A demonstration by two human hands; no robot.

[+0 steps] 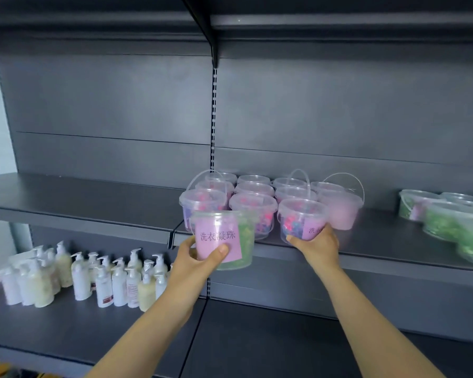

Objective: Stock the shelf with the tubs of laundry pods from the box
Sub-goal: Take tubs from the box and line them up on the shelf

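Both hands I see clamped: left hand on a clear pink-labelled tub of green pods, right hand on a clear tub of pink-blue pods at the dark metal shelf edge.

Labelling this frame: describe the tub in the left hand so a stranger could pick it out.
Find the dark middle shelf with the cluster of clear tubs. Just in front of its edge, the left hand holds one tub in the air. Unlike the pink-and-blue-filled ones behind, it holds green pods and shows a full pink label.
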